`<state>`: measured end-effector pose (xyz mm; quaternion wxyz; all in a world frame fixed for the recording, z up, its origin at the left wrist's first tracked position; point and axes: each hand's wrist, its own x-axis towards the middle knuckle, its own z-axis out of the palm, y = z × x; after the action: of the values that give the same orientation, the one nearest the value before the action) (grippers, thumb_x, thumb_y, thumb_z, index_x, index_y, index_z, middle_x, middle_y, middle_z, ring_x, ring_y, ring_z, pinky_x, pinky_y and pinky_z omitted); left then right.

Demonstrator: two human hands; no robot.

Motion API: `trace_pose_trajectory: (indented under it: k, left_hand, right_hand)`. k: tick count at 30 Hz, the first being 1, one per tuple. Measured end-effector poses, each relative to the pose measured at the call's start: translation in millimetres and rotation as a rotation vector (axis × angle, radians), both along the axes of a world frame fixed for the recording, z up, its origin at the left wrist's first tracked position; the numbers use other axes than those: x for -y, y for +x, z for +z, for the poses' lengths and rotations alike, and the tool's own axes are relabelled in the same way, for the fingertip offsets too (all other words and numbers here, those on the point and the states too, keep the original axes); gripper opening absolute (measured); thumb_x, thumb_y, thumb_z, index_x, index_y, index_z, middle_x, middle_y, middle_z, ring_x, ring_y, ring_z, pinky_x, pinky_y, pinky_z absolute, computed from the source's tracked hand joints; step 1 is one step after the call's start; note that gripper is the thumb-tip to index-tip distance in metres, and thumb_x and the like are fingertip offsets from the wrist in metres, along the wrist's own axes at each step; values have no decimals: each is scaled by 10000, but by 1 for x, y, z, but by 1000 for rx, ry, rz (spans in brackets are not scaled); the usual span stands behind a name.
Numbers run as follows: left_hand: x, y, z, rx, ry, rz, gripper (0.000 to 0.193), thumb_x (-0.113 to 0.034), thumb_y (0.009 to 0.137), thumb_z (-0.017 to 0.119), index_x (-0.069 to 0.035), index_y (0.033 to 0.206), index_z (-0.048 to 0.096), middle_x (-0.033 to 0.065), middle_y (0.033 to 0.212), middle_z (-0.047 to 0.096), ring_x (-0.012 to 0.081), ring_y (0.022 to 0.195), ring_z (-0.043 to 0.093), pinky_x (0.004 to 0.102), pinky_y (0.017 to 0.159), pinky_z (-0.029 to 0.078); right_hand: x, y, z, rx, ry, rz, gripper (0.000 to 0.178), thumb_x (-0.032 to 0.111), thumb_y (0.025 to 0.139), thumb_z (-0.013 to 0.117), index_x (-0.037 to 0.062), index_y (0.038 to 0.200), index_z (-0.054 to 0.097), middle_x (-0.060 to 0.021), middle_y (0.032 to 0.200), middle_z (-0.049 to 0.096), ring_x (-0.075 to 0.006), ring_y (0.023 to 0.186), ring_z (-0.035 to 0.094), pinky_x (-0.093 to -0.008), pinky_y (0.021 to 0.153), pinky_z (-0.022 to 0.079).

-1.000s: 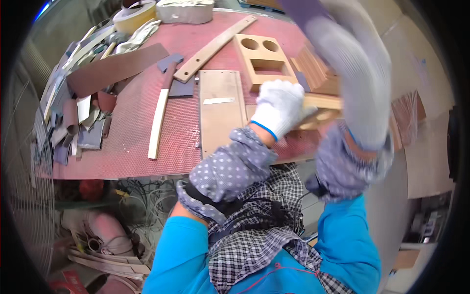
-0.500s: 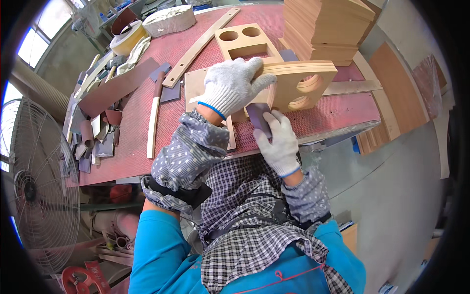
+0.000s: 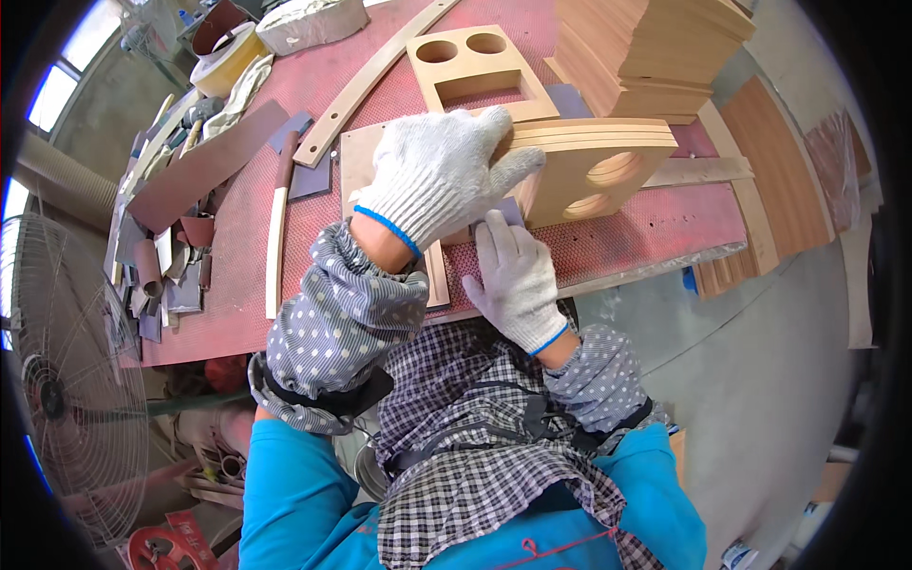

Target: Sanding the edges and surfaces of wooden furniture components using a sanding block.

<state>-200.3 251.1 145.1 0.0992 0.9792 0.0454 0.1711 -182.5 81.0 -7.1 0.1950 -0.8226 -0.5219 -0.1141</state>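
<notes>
The right hand (image 3: 518, 277) is sitting a little more to the left than half a second ago. The wood block (image 3: 560, 190) is standing on its edge on the red table (image 3: 237, 275), in front of the frame (image 3: 463, 68) and the pile (image 3: 655, 47). It is looking stiff and rather heavy, probably not easy to break, but its flat sides may be feeling slippery through gloves. Its thick ends are seeming best for holding, and its round holes (image 3: 613, 169) are giving fingers another place. The left hand (image 3: 432, 176) is gripping the block's left end, with its thumb lying along the near side. The right hand's fingers are resting over the gray pad (image 3: 512, 211); I can't tell if they are pinching it. Less of the pad is showing than before, while the left hand is keeping the same end.
</notes>
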Motion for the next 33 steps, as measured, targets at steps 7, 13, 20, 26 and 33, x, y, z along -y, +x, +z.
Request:
trace_pose_trajectory:
  k: [7,13,20,26,33]
  left_hand:
    - [-5,3,-6,-13,27,-33,514,-591,1004,669,-81,958,714,171,775,733,381,789,760,503,681,565]
    - [-2,3,-9,-20,-16,6,494,-582,995,682,-91,950,719,165,772,731,377,785,758,492,676,566]
    - [-4,6,-11,28,-5,21,485,-582,967,721,-98,993,742,164,772,731,365,773,760,474,670,568]
    - [-7,3,-15,65,-31,5,501,-596,960,722,-96,994,739,160,777,727,373,764,752,476,670,563]
    - [0,8,-15,88,12,-2,499,-598,954,726,-99,981,735,162,776,721,373,764,746,491,668,555]
  right_hand:
    - [-3,9,1,60,-234,118,823,405,843,774,-102,1454,557,-248,1542,533,-384,1382,505,-506,1172,430]
    - [-3,13,-8,190,-113,81,639,265,920,672,-140,1408,589,-274,1503,571,-433,1453,485,-539,1257,360]
    - [-1,26,7,122,-219,196,910,492,797,815,-97,1444,562,-250,1466,572,-408,1444,493,-533,1244,367]
    - [-10,25,3,98,-214,133,813,430,844,788,-83,1435,568,-223,1384,599,-392,1396,528,-541,1230,388]
    - [-10,23,-22,257,55,74,430,102,896,646,-107,1271,659,-222,1217,661,-383,1228,644,-522,1166,483]
